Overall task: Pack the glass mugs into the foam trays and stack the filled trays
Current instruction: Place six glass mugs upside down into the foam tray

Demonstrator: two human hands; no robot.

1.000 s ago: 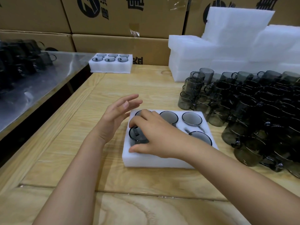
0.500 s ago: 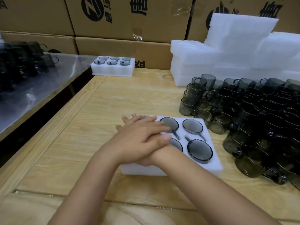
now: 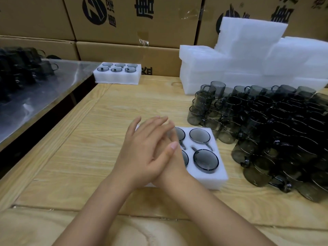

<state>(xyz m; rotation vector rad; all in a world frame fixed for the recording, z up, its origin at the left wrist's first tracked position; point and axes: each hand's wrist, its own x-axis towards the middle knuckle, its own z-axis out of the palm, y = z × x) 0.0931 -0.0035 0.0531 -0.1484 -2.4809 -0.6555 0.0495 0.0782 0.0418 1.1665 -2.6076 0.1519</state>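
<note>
The wooden bench (image 3: pixel 106 121) is carrying everything, with cardboard boxes (image 3: pixel 124 23) standing stacked behind it. At the back right a pile of empty foam blocks (image 3: pixel 248 59) is rising, and in front of it a heap of loose glass mugs (image 3: pixel 275 130) is crowding the right side, almost touching the near foam tray (image 3: pixel 209 180). On the left a steel bench (image 3: pixel 44 86) is holding more dark mugs (image 3: pixel 21 68). A far foam tray (image 3: pixel 117 79), already filled, is sitting at the back left.

The near foam tray is lying in the middle, its long axis running left to right. The left hand (image 3: pixel 147 151) is lying flat on the right hand (image 3: pixel 170 173), fingers straight, both covering the tray's left part. How the right hand's fingers are lying I cannot tell. To their right, seated mugs (image 3: pixel 199 135) are showing round faces upward, their handles lying in diagonal slots.
</note>
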